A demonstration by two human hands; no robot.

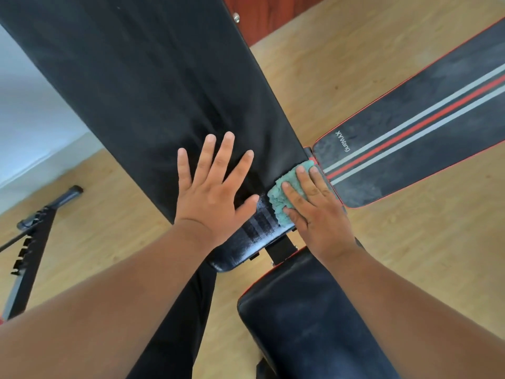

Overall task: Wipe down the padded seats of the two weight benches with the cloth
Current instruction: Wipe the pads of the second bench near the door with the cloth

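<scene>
A long black padded bench (pixel 142 77) runs from the upper left down to the middle of the head view. My left hand (pixel 210 192) lies flat on its near end with fingers spread. My right hand (pixel 314 212) presses a crumpled teal cloth (pixel 284 195) against the pad's right edge with straight fingers. A wet streaked patch (pixel 257 228) shows just below the cloth. A second bench has a striped back pad (pixel 410 138) at the right and a black seat pad (pixel 306 310) below my right arm.
Light wooden floor (pixel 410 255) surrounds both benches. A black metal frame with a notched adjustment bar (pixel 30 242) stands at the left. A white wall and skirting (pixel 32 119) lie beyond it. Reddish-brown wooden furniture (pixel 262 15) stands at the top.
</scene>
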